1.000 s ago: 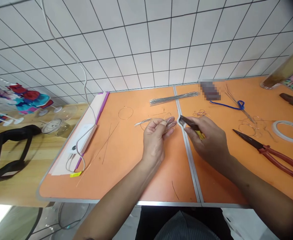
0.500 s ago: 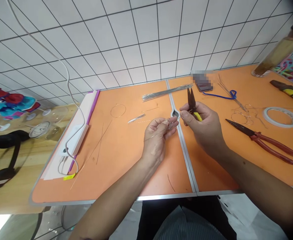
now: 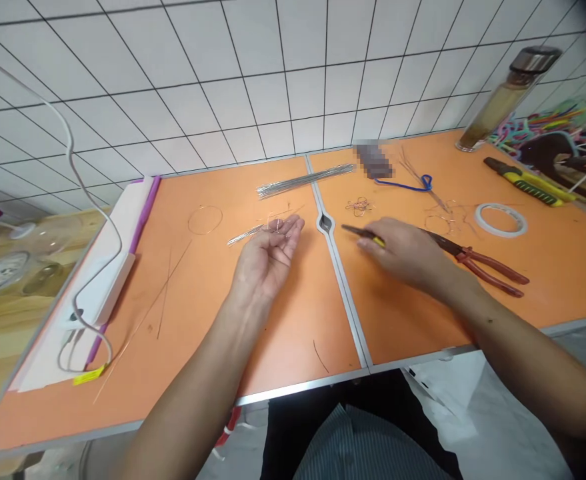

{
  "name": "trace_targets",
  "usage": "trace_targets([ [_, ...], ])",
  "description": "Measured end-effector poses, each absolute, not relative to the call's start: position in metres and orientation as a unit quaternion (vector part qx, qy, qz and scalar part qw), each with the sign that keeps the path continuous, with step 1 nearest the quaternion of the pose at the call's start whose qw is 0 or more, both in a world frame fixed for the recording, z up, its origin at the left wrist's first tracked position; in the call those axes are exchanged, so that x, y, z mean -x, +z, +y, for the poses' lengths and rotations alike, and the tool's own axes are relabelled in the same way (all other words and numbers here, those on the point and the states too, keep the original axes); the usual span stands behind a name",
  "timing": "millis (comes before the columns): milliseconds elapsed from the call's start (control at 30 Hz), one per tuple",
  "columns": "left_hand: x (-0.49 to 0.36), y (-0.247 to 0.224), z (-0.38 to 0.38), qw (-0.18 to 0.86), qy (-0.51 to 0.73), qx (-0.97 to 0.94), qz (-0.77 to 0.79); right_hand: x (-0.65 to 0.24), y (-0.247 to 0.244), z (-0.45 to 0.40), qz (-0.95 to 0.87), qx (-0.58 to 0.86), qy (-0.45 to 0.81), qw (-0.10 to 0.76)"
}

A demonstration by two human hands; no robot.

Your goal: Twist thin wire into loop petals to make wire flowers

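Observation:
My left hand (image 3: 265, 261) lies palm up over the orange tabletop (image 3: 283, 347), its fingers loosely curled around a small loop of thin wire (image 3: 275, 224). My right hand (image 3: 403, 253) grips small yellow-handled pliers (image 3: 365, 233), their dark jaws shut and pointing left. Red-handled pliers (image 3: 487, 270) lie just beyond that hand. A short bundle of needle-like wires (image 3: 245, 234) rests beside my left fingertips. Farther back are a wire ring (image 3: 205, 220) and a small tangle of copper wire (image 3: 359, 206).
A bundle of straight metal rods (image 3: 305, 181) lies at the back, near a blue cord (image 3: 403, 185). A tape roll (image 3: 501, 220), a yellow-handled tool (image 3: 527, 190) and a glass bottle (image 3: 505, 100) stand right. A white power strip (image 3: 100, 293) lies left.
My right hand has moved away to the right, and the small pliers now lie flatter, pointing left. My left fingers have loosened and the hand has turned palm up.

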State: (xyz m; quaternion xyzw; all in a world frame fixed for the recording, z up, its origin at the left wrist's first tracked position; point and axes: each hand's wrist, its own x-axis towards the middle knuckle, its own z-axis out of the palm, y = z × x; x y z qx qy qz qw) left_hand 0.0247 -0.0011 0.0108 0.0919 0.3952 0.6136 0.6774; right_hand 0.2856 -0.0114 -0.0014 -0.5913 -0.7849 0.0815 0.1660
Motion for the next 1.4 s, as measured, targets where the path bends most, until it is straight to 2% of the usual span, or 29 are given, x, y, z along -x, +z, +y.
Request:
trace_targets([
  [133,-0.024,0.013,-0.002,0.683,0.613,-0.086,0.387,-0.298,-0.02,-0.029,-0.819,0.56,0.079,0.093],
  [233,-0.027,0.011,-0.003,0.689,0.603,-0.095,0.391,-0.305,-0.01,-0.018,-0.815,0.563,0.098,0.098],
  [333,-0.028,0.01,-0.004,0.692,0.595,-0.105,0.394,-0.309,0.004,0.013,-0.765,0.632,0.007,0.121],
  [467,-0.029,0.012,-0.005,0.691,0.591,-0.112,0.401,-0.307,-0.001,0.054,-0.771,0.632,0.012,0.084],
  [567,-0.029,0.013,-0.006,0.69,0.587,-0.112,0.408,-0.305,-0.017,0.069,-0.768,0.631,0.019,0.108],
  [667,-0.029,0.013,-0.006,0.694,0.582,-0.114,0.408,-0.308,-0.026,0.075,-0.752,0.636,0.014,0.171],
  [733,-0.029,0.013,-0.006,0.698,0.579,-0.116,0.404,-0.311,-0.025,0.076,-0.717,0.647,0.056,0.252],
  [833,-0.029,0.014,-0.007,0.703,0.578,-0.119,0.396,-0.312,-0.014,0.072,-0.636,0.604,0.277,0.393],
  [900,-0.029,0.014,-0.008,0.705,0.578,-0.122,0.392,-0.31,-0.004,0.065,-0.584,0.526,0.432,0.442],
  [967,-0.029,0.015,-0.008,0.705,0.578,-0.122,0.393,-0.307,0.004,0.056,-0.556,0.469,0.508,0.462],
  [1100,-0.029,0.015,-0.007,0.694,0.585,-0.12,0.401,-0.299,0.014,0.042,-0.543,0.435,0.534,0.48],
  [1233,-0.028,0.013,-0.005,0.692,0.584,-0.124,0.406,-0.29,0.016,0.036,-0.556,0.46,0.497,0.482],
  [1400,-0.024,0.014,-0.004,0.667,0.592,-0.137,0.43,-0.271,0.008,0.031,-0.57,0.488,0.51,0.421],
])
